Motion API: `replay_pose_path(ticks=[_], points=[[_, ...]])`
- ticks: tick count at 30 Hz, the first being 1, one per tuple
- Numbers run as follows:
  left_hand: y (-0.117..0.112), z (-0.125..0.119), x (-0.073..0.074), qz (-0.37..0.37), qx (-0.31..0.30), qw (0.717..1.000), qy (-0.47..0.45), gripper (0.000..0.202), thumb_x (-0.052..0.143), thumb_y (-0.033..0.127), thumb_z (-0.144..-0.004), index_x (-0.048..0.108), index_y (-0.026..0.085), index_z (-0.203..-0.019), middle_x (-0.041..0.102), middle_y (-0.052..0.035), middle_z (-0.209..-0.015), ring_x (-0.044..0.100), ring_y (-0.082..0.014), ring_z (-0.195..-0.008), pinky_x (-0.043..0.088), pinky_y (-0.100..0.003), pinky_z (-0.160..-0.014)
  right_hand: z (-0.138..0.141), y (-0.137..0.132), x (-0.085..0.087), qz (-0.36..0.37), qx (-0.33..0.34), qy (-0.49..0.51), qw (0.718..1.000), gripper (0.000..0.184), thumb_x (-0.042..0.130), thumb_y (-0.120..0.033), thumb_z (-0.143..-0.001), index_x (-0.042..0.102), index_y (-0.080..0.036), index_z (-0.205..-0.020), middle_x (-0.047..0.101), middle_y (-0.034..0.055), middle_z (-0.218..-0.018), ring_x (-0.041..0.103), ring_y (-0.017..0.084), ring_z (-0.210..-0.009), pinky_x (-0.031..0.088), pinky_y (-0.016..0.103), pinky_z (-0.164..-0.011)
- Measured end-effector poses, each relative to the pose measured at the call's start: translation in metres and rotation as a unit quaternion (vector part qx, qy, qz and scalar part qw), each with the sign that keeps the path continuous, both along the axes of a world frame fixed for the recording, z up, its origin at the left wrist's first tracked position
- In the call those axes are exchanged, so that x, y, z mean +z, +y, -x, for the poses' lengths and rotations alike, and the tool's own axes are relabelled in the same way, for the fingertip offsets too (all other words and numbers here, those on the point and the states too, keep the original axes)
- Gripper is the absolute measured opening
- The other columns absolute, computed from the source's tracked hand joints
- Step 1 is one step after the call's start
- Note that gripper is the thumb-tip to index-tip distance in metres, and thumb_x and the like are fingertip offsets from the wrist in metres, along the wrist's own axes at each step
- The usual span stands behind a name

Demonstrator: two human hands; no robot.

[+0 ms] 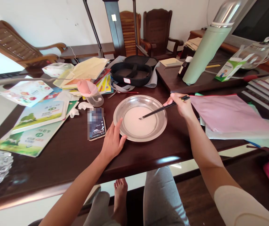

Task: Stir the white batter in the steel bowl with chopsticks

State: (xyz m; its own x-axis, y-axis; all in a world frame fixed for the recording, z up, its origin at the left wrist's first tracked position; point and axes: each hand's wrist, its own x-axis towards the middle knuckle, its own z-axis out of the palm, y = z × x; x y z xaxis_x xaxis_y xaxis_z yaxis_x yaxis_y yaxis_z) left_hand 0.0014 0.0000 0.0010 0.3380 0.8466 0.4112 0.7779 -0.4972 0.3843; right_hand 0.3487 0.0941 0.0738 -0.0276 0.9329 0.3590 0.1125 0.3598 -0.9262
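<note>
A round, shallow metal dish [163, 121] stands on the dark table, with milky whitish liquid [134, 125] in its bottom. My left hand [113, 141] holds the dish's near left rim, its fingers along the edge and the thumb at the front. In my right hand [180, 103] is a pair of black chopsticks [158, 110], gripped near the upper end. They slant down to the left over the right rim, and their tips reach the liquid. Just left of my left hand lies a phone [97, 124] with a lit, partly blurred screen.
A clear cup with a pink lid [91, 92], crumpled tissues [74, 111] and booklets [38, 125] lie to the left. Behind the dish is an open black case [132, 73]. At the right are a pink pouch [228, 111], a green thermos [209, 47] and stacked books [266, 97].
</note>
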Motion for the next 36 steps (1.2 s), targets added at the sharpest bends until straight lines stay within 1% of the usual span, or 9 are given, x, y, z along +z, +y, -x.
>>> replay_pose_path(ticks=[7, 11, 15, 18, 22, 25, 30, 33, 36], points=[[0.0, -0.001, 0.002, -0.004, -0.002, 1.0, 0.002, 0.072, 0.027, 0.059, -0.108, 0.032, 0.013, -0.163, 0.053, -0.0265, -0.152, 0.05, -0.0387, -0.144, 0.044, -0.056, -0.114, 0.012, -0.005, 0.002, 0.023, 0.1, -0.04, 0.994, 0.049, 0.073, -0.07, -0.082, 0.074, -0.024, -0.065, 0.08, 0.0043, -0.072, 0.079, 0.023, -0.076, 0.06, 0.036, -0.078], [0.0, -0.001, 0.002, -0.003, -0.001, 1.0, 0.006, 0.072, 0.025, 0.059, -0.108, 0.032, 0.013, -0.162, 0.053, -0.0263, -0.152, 0.05, -0.0385, -0.145, 0.044, -0.055, -0.114, 0.01, -0.002, 0.002, 0.011, 0.048, -0.028, 0.998, 0.046, 0.075, -0.067, -0.082, 0.073, -0.025, -0.066, 0.08, 0.0029, -0.072, 0.078, 0.022, -0.075, 0.06, 0.037, -0.083], [0.0, 0.0, 0.001, -0.001, -0.002, 1.0, 0.006, 0.073, 0.025, 0.06, -0.107, 0.031, 0.013, -0.163, 0.05, -0.0275, -0.155, 0.047, -0.0394, -0.147, 0.043, -0.056, -0.115, -0.002, 0.002, -0.002, -0.021, 0.004, 0.027, 0.999, 0.047, 0.071, -0.061, -0.089, 0.07, -0.026, -0.059, 0.075, 0.0016, -0.062, 0.075, 0.021, -0.067, 0.059, 0.037, -0.079], [0.0, 0.0, 0.001, -0.002, -0.002, 1.0, 0.006, 0.073, 0.025, 0.06, -0.107, 0.031, 0.012, -0.163, 0.05, -0.0282, -0.154, 0.048, -0.0396, -0.146, 0.043, -0.056, -0.115, -0.002, 0.001, -0.003, -0.01, 0.053, 0.025, 0.998, 0.047, 0.071, -0.06, -0.09, 0.071, -0.026, -0.058, 0.074, 0.002, -0.061, 0.075, 0.021, -0.067, 0.058, 0.036, -0.075], [0.0, 0.0, 0.001, -0.006, -0.006, 1.0, 0.009, 0.071, 0.027, 0.057, -0.108, 0.031, 0.012, -0.163, 0.051, -0.028, -0.153, 0.049, -0.0394, -0.145, 0.044, -0.056, -0.115, 0.01, -0.004, -0.001, 0.02, 0.112, -0.033, 0.993, 0.047, 0.072, -0.067, -0.085, 0.074, -0.024, -0.065, 0.079, 0.0029, -0.072, 0.077, 0.021, -0.073, 0.059, 0.035, -0.078], [0.0, 0.001, 0.001, -0.003, -0.006, 1.0, 0.011, 0.07, 0.028, 0.056, -0.108, 0.03, 0.013, -0.163, 0.052, -0.0272, -0.153, 0.05, -0.039, -0.145, 0.044, -0.056, -0.114, 0.011, -0.003, -0.001, 0.012, 0.081, -0.034, 0.996, 0.047, 0.073, -0.068, -0.083, 0.074, -0.024, -0.068, 0.08, 0.003, -0.074, 0.078, 0.021, -0.077, 0.059, 0.035, -0.082], [0.0, 0.001, 0.0, -0.006, -0.003, 1.0, 0.016, 0.07, 0.028, 0.056, -0.108, 0.03, 0.013, -0.163, 0.05, -0.0275, -0.155, 0.049, -0.0391, -0.145, 0.044, -0.056, -0.114, -0.003, 0.004, -0.003, -0.016, 0.001, 0.02, 1.0, 0.047, 0.072, -0.064, -0.087, 0.071, -0.026, -0.059, 0.075, 0.002, -0.062, 0.074, 0.021, -0.066, 0.059, 0.037, -0.078], [0.0, 0.001, 0.001, -0.013, -0.007, 1.0, 0.019, 0.069, 0.027, 0.055, -0.109, 0.029, 0.012, -0.163, 0.05, -0.0282, -0.155, 0.048, -0.0396, -0.146, 0.044, -0.056, -0.114, -0.004, 0.003, -0.004, -0.018, 0.044, 0.028, 0.998, 0.048, 0.07, -0.061, -0.09, 0.07, -0.026, -0.056, 0.074, 0.0023, -0.06, 0.074, 0.021, -0.065, 0.058, 0.036, -0.073], [0.0, 0.001, 0.001, -0.017, -0.011, 1.0, 0.02, 0.069, 0.027, 0.055, -0.109, 0.029, 0.012, -0.163, 0.05, -0.0286, -0.155, 0.048, -0.0395, -0.146, 0.044, -0.056, -0.114, 0.003, -0.001, -0.003, 0.001, 0.112, -0.005, 0.994, 0.044, 0.072, -0.061, -0.089, 0.074, -0.025, -0.063, 0.078, 0.0028, -0.068, 0.076, 0.02, -0.071, 0.058, 0.034, -0.074]])
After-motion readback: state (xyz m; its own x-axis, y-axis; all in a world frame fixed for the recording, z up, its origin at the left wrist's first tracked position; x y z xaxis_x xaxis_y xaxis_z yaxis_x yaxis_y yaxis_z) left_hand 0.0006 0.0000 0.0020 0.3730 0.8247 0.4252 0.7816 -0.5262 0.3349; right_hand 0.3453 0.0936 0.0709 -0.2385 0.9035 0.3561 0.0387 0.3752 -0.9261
